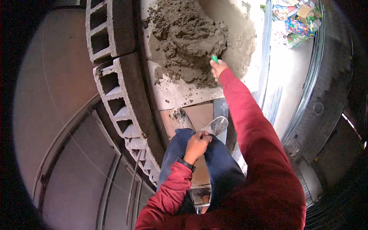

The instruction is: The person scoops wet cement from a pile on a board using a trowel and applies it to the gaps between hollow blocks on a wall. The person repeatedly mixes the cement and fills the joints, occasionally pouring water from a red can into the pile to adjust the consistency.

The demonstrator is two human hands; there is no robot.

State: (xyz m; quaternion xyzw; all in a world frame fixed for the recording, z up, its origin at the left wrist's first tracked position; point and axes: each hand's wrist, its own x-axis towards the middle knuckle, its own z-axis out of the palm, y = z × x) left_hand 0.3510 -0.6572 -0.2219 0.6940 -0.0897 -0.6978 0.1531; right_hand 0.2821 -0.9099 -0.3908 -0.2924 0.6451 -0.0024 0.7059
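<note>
Mortar [184, 40] lies heaped just beyond and left of my right hand [219, 69], closed round a green handle [215, 58], and looks wetted yet lumpy, its smoothing apparently unfinished, while my left hand [197, 145] curls, holding what I cannot tell.

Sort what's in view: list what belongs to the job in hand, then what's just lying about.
In use, it seems:
- green-handled tool, in the right hand
- grey wet mix
- pale surface under the mix

Apparently lying about:
- colourful packets
- thin rod
- hollow blocks, untouched; their role is unclear
</note>
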